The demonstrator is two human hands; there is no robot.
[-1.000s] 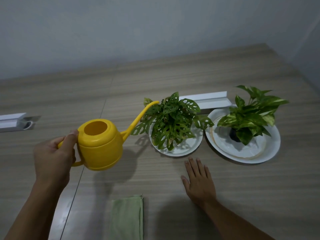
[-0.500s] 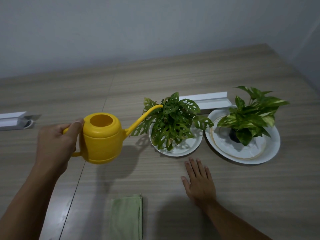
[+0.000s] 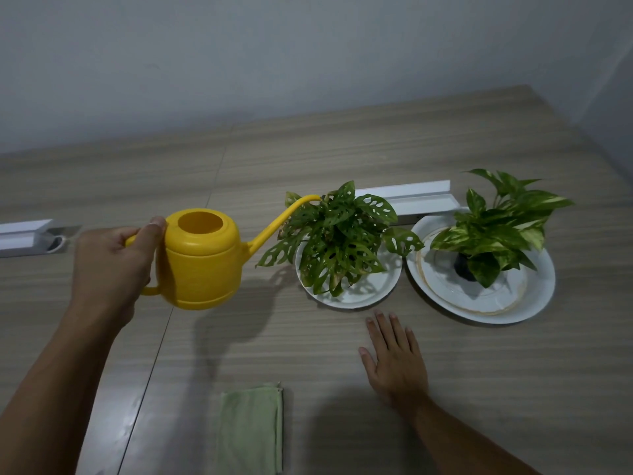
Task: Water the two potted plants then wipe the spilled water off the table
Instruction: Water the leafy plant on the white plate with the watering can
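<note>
My left hand (image 3: 113, 265) grips the handle of a yellow watering can (image 3: 202, 260), held above the table. Its long spout tip (image 3: 313, 198) reaches over the top of the hole-leaved plant (image 3: 337, 240), which stands on a small white plate (image 3: 373, 293). To the right, a variegated plant (image 3: 496, 228) in a dark pot stands on a larger white plate (image 3: 534, 296). My right hand (image 3: 394, 354) lies flat on the table, fingers apart, just in front of the small plate. A folded green cloth (image 3: 251, 430) lies near the front edge.
A white channel piece (image 3: 411, 197) lies behind the two plants. Another white piece (image 3: 24, 234) sits at the far left. The wooden table (image 3: 342, 149) meets a grey wall at the back. A seam (image 3: 154, 358) runs through the tabletop under the can.
My left hand has carried the watering can up and to the right, so the spout tip now sits over the hole-leaved plant. My right hand has stayed in place.
</note>
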